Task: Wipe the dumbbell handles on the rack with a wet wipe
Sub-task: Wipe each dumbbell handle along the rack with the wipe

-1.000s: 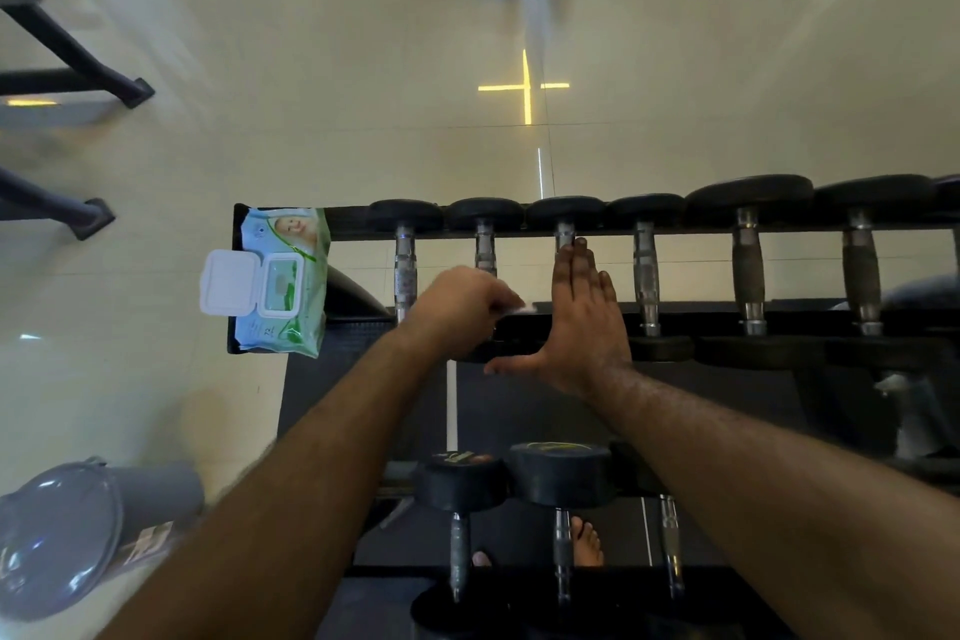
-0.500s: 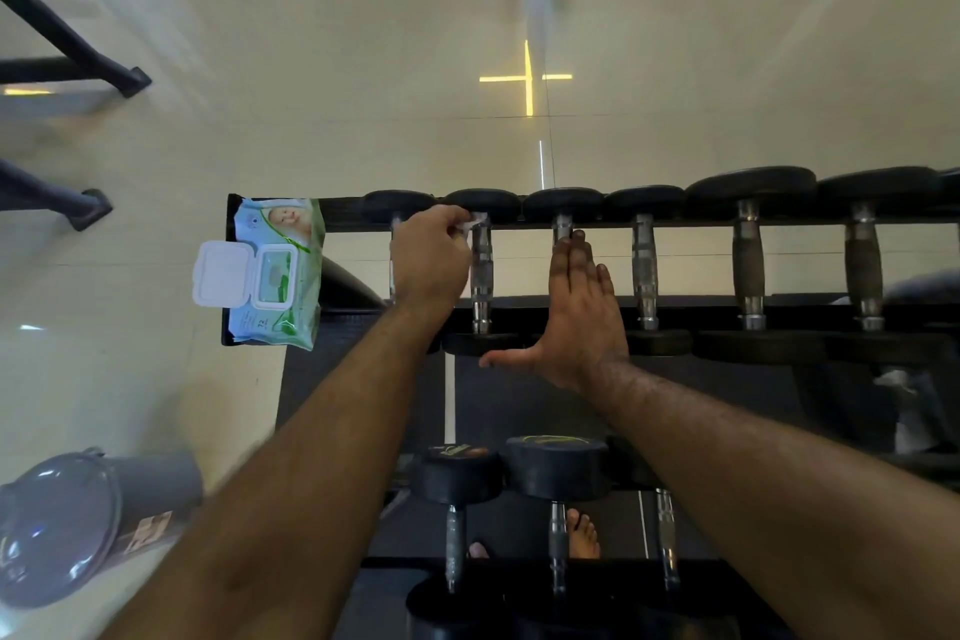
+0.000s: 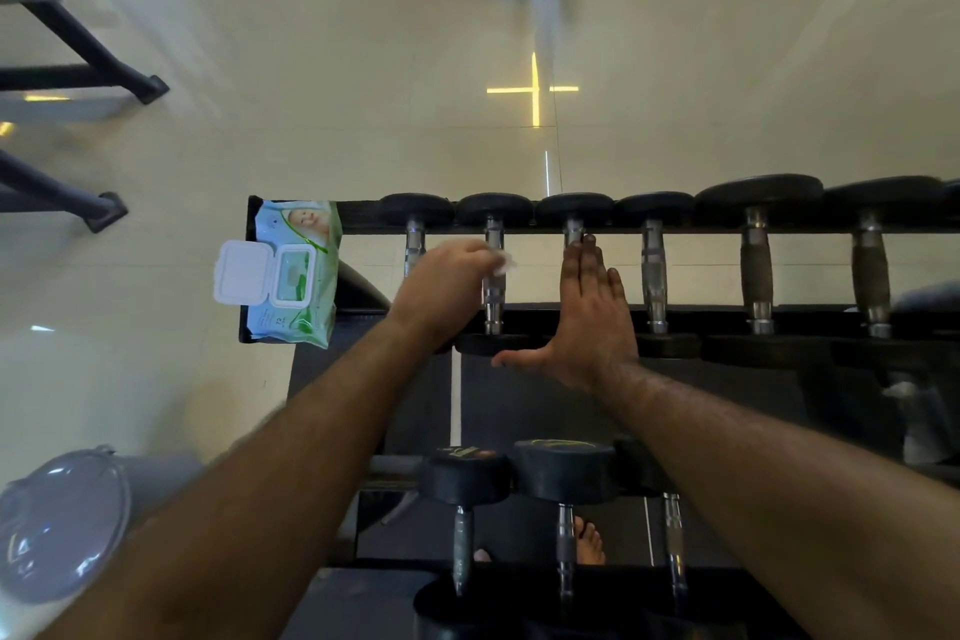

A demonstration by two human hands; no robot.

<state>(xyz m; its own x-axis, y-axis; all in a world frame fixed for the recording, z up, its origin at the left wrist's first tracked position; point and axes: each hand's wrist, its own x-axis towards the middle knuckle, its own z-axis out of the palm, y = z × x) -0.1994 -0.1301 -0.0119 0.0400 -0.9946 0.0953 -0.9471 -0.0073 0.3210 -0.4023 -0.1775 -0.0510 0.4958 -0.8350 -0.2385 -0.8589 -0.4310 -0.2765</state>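
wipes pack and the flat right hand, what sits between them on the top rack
In the head view: the left hand holding a wet wipe, and two chrome dumbbell handles.

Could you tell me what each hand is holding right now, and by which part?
The left hand pinches a white wet wipe in its fingertips, one corner sticking out, against a dumbbell handle. The right hand holds nothing; it lies flat and open over the next dumbbell.

A gym: tiered rack (image 3: 519, 230) of dumbbells (image 3: 757, 270), equipment frames (image 3: 78, 78) on tiled floor (image 3: 311, 68)
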